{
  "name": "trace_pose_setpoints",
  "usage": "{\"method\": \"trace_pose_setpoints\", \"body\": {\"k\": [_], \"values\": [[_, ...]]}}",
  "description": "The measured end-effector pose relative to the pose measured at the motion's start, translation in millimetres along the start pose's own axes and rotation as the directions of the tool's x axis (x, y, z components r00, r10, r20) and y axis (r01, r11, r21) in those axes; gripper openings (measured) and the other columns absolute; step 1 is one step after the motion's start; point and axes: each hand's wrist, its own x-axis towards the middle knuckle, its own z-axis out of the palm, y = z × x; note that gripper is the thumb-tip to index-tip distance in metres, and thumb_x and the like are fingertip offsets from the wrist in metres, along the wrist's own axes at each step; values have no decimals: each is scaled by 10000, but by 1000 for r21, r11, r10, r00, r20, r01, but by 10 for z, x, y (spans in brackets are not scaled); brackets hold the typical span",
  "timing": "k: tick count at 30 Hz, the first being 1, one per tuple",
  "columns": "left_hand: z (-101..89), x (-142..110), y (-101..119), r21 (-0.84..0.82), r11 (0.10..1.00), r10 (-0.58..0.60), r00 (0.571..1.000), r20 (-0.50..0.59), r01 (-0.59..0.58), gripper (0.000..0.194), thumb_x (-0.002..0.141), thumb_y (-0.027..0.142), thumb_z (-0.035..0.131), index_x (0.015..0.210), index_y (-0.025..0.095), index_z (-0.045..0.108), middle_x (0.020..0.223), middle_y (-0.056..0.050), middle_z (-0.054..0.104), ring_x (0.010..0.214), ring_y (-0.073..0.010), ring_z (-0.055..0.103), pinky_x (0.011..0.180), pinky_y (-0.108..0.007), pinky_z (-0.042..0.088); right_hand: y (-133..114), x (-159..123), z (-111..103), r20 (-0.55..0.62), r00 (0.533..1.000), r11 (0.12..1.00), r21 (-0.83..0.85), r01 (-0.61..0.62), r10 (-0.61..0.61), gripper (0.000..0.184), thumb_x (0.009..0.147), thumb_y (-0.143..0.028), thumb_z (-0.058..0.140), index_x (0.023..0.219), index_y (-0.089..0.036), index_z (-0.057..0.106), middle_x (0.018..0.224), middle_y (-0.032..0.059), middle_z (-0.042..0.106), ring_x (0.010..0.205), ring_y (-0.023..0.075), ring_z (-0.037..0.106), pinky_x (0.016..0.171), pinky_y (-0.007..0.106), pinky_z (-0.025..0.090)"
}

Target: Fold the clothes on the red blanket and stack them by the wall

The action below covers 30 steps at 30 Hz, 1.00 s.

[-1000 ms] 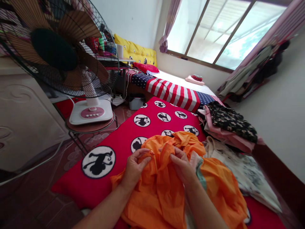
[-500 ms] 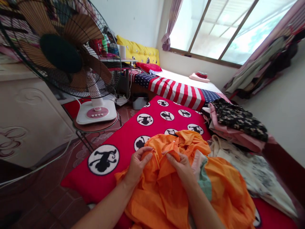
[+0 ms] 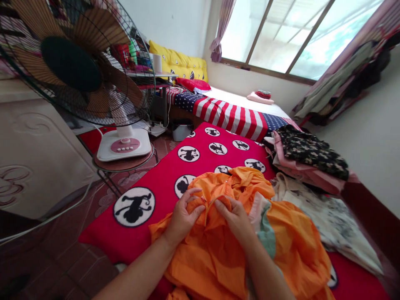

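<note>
An orange jacket (image 3: 212, 254) lies crumpled on a red mat (image 3: 162, 166) printed with dark figures in white circles. Its zipper (image 3: 206, 213) runs between my hands, the two sides meeting low and parting toward the top. My left hand (image 3: 184, 210) pinches the left zipper edge near its upper end. With thumb and fingers, my right hand (image 3: 233, 214) grips the opposite front edge, close beside the left one. A pink and pale green panel (image 3: 264, 225) of the garment shows right of my right wrist. Fingertips partly hide the zipper ends.
A floor fan (image 3: 75, 62) stands on a stool (image 3: 125, 164) to the left. Folded dark floral and pink clothes (image 3: 312, 154) and a pale patterned garment (image 3: 328, 221) lie at right. Behind is a bed with a flag-striped cover (image 3: 225, 114).
My right hand has moved slightly left, bringing its jacket edge closer to the left one. The zipper sides now lie near each other. The view has shifted a little.
</note>
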Motion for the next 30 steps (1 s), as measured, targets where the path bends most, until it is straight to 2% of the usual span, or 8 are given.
{"method": "trace_pose_setpoints", "body": {"k": [3, 6, 11, 15, 18, 23, 27, 30], "values": [[-11, 20, -13, -75, 996, -51, 998, 35, 53, 422, 757, 240, 699, 1158, 182, 586, 1007, -62, 691, 879, -176, 662, 789, -255, 518, 8, -8, 12, -1, 999, 993, 111, -51, 52, 392, 757, -527, 663, 653, -188, 496, 618, -37, 446, 573, 97, 380, 500, 210, 310], [-26, 50, -28, -152, 982, -107, 994, 31, 111, 368, 705, 234, 739, 1052, 159, 645, 1007, -73, 700, 874, -182, 664, 774, -250, 521, -10, -27, 27, 25, 993, 970, 213, -115, 112, 392, 713, -536, 708, 691, -188, 529, 651, -24, 505, 594, 108, 434, 533, 214, 357], [-36, 61, -38, -237, 957, -166, 985, 34, 170, 310, 653, 240, 786, 941, 152, 710, 962, -70, 720, 892, -186, 659, 809, -248, 512, -49, -51, 11, 106, 973, 917, 325, -230, 206, 405, 716, -542, 702, 684, -192, 502, 612, -41, 469, 556, 97, 418, 527, 207, 364], [-41, 56, -37, -266, 950, -159, 987, 33, 162, 303, 681, 250, 782, 969, 172, 729, 1007, -59, 723, 946, -177, 647, 851, -233, 494, -93, -45, -48, 252, 935, 941, 168, -295, 249, 384, 754, -497, 661, 653, -187, 458, 575, -58, 393, 496, 67, 320, 450, 192, 252], [-44, 56, -38, -268, 951, -149, 988, 39, 154, 288, 710, 262, 768, 986, 186, 734, 1024, -50, 722, 968, -172, 643, 875, -229, 484, -128, -44, -68, 302, 923, 969, -12, -245, 237, 346, 817, -436, 581, 636, -194, 411, 562, -68, 331, 482, 61, 259, 433, 203, 183], [-46, 39, -32, -246, 955, -150, 986, 69, 163, 295, 723, 273, 762, 1002, 180, 734, 1026, -54, 725, 963, -178, 648, 875, -235, 488, -154, -51, -20, 293, 940, 962, -253, -101, 176, 267, 855, -316, 479, 636, -194, 391, 583, -62, 310, 515, 68, 267, 458, 213, 195], [-47, 27, -26, -216, 964, -138, 987, 82, 153, 284, 735, 260, 748, 1007, 178, 735, 1038, -59, 726, 990, -187, 648, 887, -235, 486, -133, -33, 17, 293, 943, 947, -315, -64, 161, 252, 851, -278, 454, 626, -199, 374, 567, -66, 296, 507, 71, 265, 455, 220, 194], [-45, 24, -13, -183, 974, -117, 988, 102, 134, 260, 744, 242, 730, 996, 181, 741, 1032, -58, 733, 985, -190, 657, 883, -239, 496, -125, -20, 22, 168, 985, 943, -333, 17, 42, 321, 876, -317, 452, 596, -206, 339, 554, -67, 279, 506, 77, 271, 462, 221, 214]]}}
